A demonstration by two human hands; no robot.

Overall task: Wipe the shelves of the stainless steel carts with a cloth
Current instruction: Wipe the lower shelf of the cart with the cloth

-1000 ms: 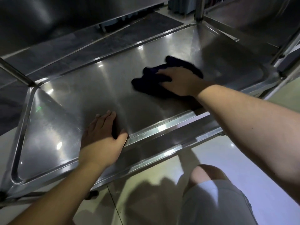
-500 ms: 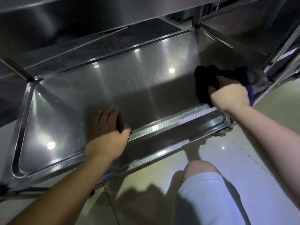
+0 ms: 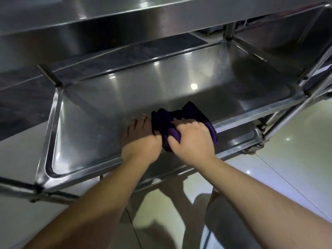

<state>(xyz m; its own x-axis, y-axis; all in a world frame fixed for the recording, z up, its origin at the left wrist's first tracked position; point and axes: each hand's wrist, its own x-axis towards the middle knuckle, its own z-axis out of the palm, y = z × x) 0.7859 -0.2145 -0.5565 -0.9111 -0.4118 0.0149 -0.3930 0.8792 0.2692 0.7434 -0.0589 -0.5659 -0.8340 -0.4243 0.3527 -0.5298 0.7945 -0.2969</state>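
We are gripping the bunched purple cloth [image 3: 181,123] in our right hand [image 3: 192,141], fingers curled, at the steel shelf [image 3: 107,108] near rim; our left hand [image 3: 141,141] is lying flat beside it, fingers straight.

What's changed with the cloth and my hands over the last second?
The right hand swept the purple cloth out to the shelf's right end, then back along the front edge until it met the left hand. The left hand stayed braced on the shelf rim.
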